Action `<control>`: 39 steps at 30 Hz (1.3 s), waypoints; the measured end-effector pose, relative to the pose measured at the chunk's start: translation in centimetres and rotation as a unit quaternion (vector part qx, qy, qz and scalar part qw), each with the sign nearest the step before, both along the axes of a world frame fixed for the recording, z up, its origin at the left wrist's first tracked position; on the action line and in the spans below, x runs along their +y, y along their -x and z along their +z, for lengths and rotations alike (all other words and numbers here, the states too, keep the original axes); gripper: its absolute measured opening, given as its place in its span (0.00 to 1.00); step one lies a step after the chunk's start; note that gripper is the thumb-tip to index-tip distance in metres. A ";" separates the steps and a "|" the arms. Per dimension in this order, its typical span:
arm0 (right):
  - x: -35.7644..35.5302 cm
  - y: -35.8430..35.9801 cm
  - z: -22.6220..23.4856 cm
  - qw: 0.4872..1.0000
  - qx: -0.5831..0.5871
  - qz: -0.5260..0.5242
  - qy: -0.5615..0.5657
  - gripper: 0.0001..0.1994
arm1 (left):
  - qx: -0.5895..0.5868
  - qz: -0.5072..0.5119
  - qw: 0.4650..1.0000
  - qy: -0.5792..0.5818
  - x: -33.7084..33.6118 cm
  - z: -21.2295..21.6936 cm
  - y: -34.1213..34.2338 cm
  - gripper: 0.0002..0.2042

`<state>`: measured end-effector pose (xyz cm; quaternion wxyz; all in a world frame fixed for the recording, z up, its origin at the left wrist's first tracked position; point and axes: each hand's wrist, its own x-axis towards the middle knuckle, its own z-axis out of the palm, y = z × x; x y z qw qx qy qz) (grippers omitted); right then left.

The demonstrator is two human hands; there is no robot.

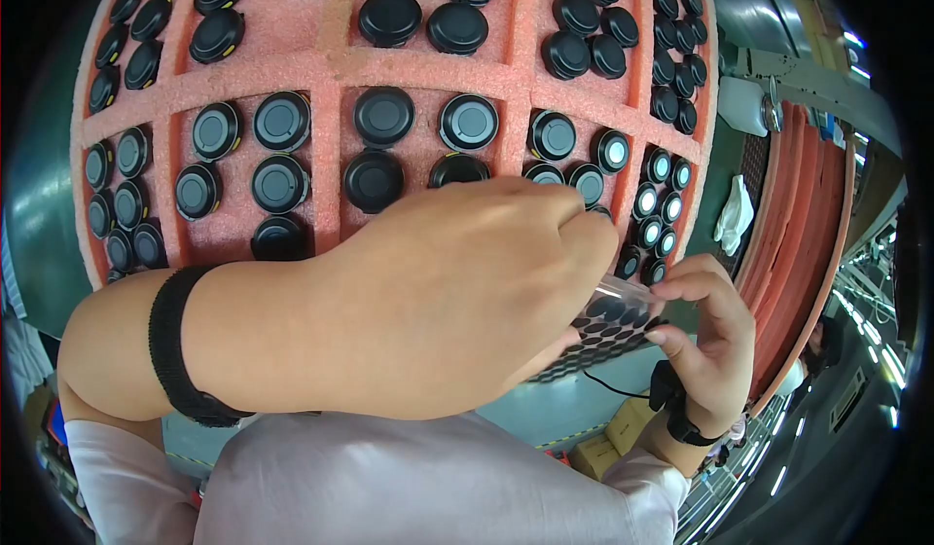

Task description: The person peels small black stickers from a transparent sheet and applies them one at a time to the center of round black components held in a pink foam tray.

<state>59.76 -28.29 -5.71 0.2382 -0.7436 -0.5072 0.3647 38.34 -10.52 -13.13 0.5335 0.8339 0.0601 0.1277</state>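
Note:
My left hand [486, 272] reaches across the middle with its back turned up and its fingers curled under, mostly hidden. Between both hands is a clear plastic piece [630, 290], with dark round shapes showing through it. The left hand's thumb side meets its left edge. On the other edge, my right hand [710, 326] pinches it between thumb and fingers. Just beyond the hands lies a pink foam tray [428, 70] divided into compartments. Black round discs [379, 117] fill many of these, and several have pale grey centres [469, 122].
Stacked pink foam sheets [793, 243] stand at the right, with a white cloth or glove [734, 216] beside them. A translucent container [743, 105] is farther back. Cardboard boxes [628, 426] sit low behind the right forearm, near a black cable [613, 387].

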 end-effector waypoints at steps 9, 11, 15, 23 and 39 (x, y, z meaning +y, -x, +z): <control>3.8 4.6 0.6 0.990 -0.108 0.037 -0.087 0.15 | -0.010 -0.021 1.000 -0.020 -0.1 -0.5 0.3 0.13; 4.8 4.7 0.1 0.979 -0.141 0.100 -0.110 0.15 | -0.015 -0.014 0.999 -0.035 -0.2 -0.6 0.3 0.13; 5.4 5.2 0.0 0.971 -0.169 0.130 -0.113 0.13 | -0.031 0.000 0.997 -0.070 -0.3 -0.6 0.2 0.13; 5.7 5.1 -0.1 0.966 -0.192 0.140 -0.099 0.12 | -0.019 -0.014 0.994 -0.106 -0.3 -0.4 0.3 0.13; 6.8 -1.0 -2.2 0.996 -0.043 -0.018 -0.079 0.08 | 0.043 -0.045 0.994 -0.090 -0.5 1.2 0.0 0.14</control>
